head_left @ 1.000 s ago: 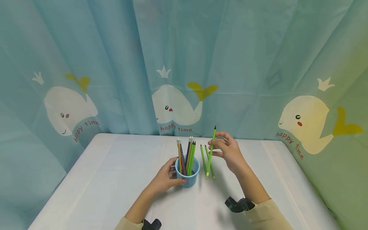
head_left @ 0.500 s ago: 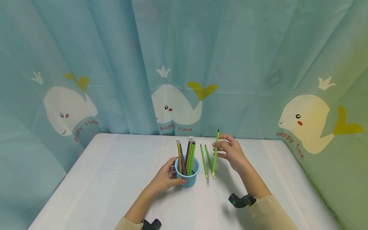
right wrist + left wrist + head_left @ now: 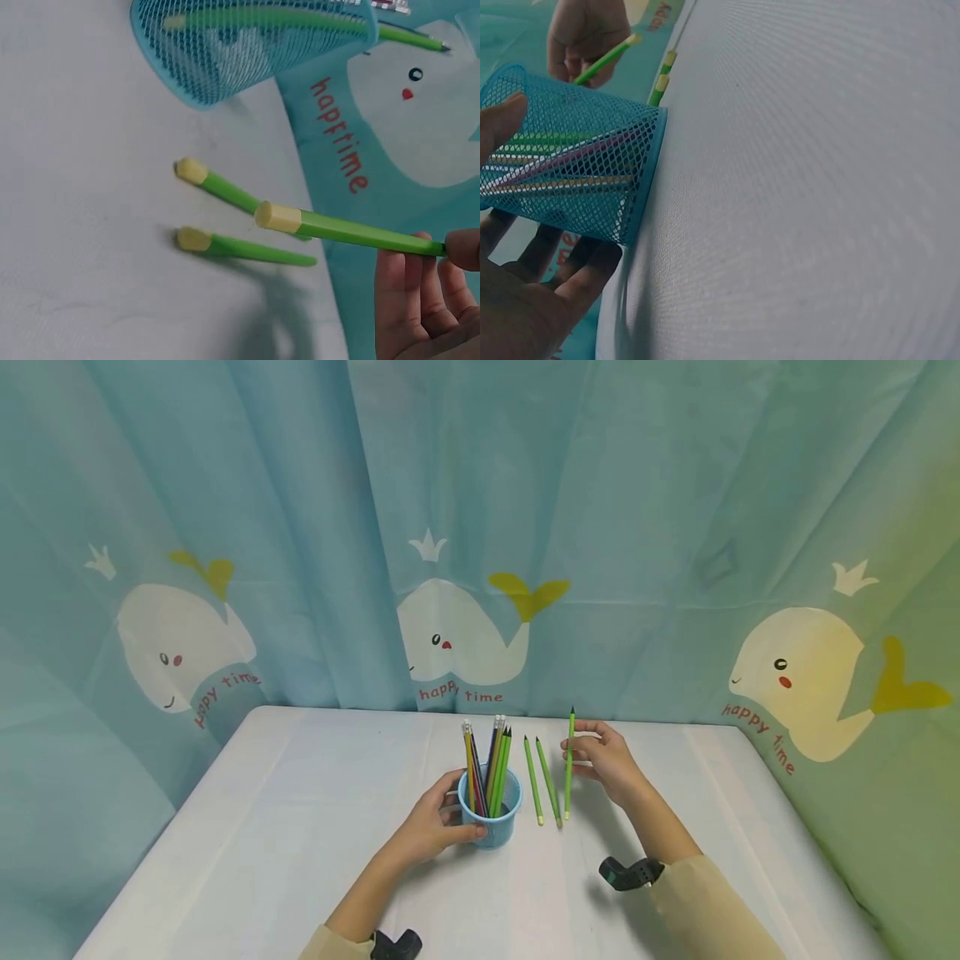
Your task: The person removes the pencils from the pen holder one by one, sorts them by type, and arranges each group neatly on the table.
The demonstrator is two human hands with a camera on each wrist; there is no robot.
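My left hand (image 3: 429, 832) grips a light blue mesh pencil cup (image 3: 497, 835), fingers on its far left side and thumb across the front. The cup stands on the table holding several pencils (image 3: 500, 777), some green with dark points up, others with white-tipped erasers up. A green pencil (image 3: 568, 789) is pinched in my right hand (image 3: 609, 762), point up and pale eraser down. It is raised above the table in the right wrist view, where the thumb and fingertips (image 3: 421, 244) hold it near the point. Two more green pencils (image 3: 255, 250) lie just left of it.
A white cloth covers the table (image 3: 300, 827). Behind hangs a blue-green curtain (image 3: 637, 527) printed with whales, close along the table's back edge. Black wrist cameras (image 3: 630, 874) sit on both wrists.
My right hand has moved right and slightly down, carrying the green pencil from over the two lying ones to their right. The pencil now stands straighter. Left hand and cup have stayed put.
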